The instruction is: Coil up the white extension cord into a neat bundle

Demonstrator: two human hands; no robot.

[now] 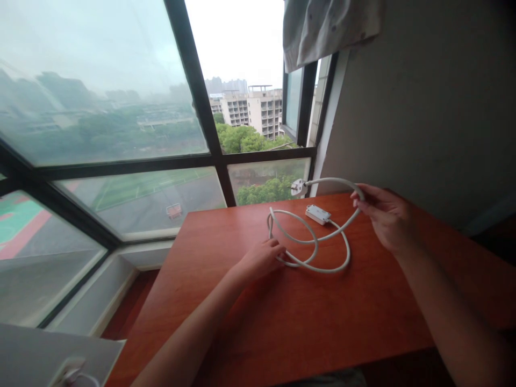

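Observation:
A white power cable (318, 239) lies in loose loops on the reddish wooden table (306, 312). My left hand (262, 259) is closed on the left side of the loops, resting on the table. My right hand (385, 215) is raised a little above the table and pinches the cable where it bends. From there the cable arcs up and left to a white plug (297, 186) held in the air. A small white box (318, 214) on the cable lies flat on the table between my hands.
The table stands in a corner against a large dark-framed window (209, 156) and a grey wall (423, 107). A curtain (326, 27) hangs at the top. A grey surface with a white plug and cord (70, 372) is at the lower left.

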